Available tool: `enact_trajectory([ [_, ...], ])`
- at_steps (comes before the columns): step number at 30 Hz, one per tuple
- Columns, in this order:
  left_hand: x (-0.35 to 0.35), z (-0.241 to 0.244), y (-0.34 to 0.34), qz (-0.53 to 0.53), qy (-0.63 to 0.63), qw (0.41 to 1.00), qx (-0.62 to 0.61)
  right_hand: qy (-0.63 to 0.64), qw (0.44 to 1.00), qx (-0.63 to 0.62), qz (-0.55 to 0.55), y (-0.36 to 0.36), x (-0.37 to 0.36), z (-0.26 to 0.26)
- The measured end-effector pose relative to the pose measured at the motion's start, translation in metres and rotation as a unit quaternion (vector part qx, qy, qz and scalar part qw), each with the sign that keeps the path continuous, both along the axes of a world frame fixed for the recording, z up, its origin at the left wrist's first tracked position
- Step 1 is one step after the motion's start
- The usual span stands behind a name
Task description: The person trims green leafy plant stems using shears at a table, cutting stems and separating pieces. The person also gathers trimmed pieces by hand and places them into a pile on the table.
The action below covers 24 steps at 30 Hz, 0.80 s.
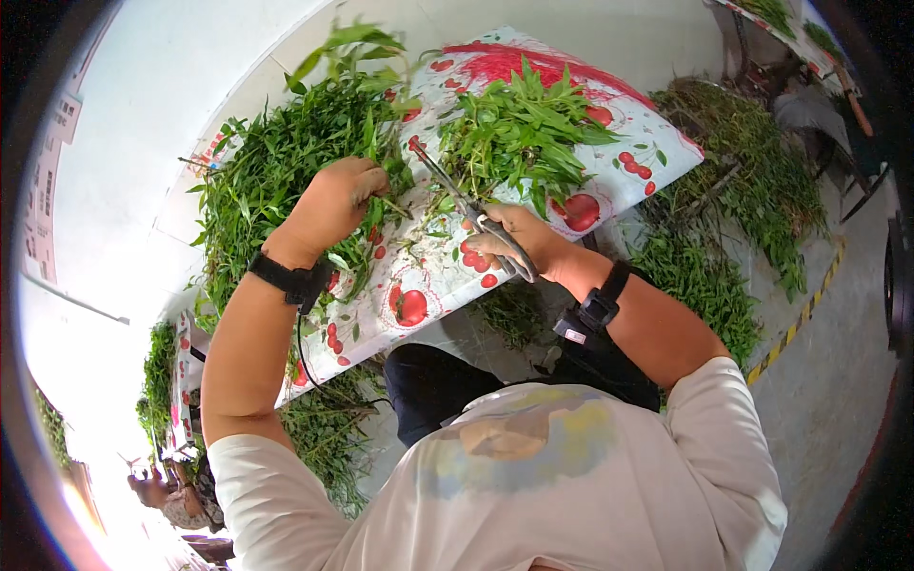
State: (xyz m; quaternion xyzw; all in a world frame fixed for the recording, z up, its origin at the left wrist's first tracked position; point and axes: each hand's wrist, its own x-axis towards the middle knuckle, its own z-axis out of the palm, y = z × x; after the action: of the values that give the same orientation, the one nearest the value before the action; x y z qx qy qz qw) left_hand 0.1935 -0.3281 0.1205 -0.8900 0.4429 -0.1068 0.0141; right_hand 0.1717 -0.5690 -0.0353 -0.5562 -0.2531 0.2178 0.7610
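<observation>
My right hand [510,239] grips dark-handled metal scissors [450,184]. Their narrow blades point up and left over the table, and their tips look close together. My left hand [343,200] is at the edge of a big heap of leafy green stems [285,153], fingers pinched on a leafy stem [397,208] whose lower end juts out toward the scissors. A blurred leafy top rises above that hand; whether it belongs to the same stem is hard to tell. A smaller pile of leafy cuttings [525,132] lies just beyond the scissors.
A cherry-patterned cloth covers the table [457,303]. Red strands [528,68] lie along its far edge. Plant bundles [742,171] rest on the floor to the right, near yellow-black tape [800,314]. Another person [182,499] is at lower left, near another table with greens [161,385].
</observation>
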Motion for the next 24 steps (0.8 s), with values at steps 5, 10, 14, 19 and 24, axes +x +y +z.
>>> enact_trajectory([
  [5, 0.001, 0.006, -0.009, -0.016, -0.026, 0.996, 0.082, -0.028, 0.999, -0.042, -0.005, 0.000, 0.005, 0.000],
  [10, 0.006, 0.006, -0.018, -0.034, -0.036, 0.989, 0.141, -0.020, 0.999, -0.036, -0.018, 0.003, 0.006, -0.001],
  [14, 0.011, 0.003, -0.024, -0.053, -0.036, 0.984, 0.163, 0.002, 1.000, -0.014, -0.016, 0.003, 0.005, -0.002],
  [19, 0.018, -0.002, -0.028, -0.058, -0.051, 0.980, 0.181, -0.003, 0.999, -0.024, -0.024, 0.002, 0.006, -0.002],
  [24, 0.025, -0.009, -0.029, -0.068, -0.073, 0.978, 0.181, -0.019, 0.998, -0.033, -0.047, 0.004, 0.008, -0.007],
])
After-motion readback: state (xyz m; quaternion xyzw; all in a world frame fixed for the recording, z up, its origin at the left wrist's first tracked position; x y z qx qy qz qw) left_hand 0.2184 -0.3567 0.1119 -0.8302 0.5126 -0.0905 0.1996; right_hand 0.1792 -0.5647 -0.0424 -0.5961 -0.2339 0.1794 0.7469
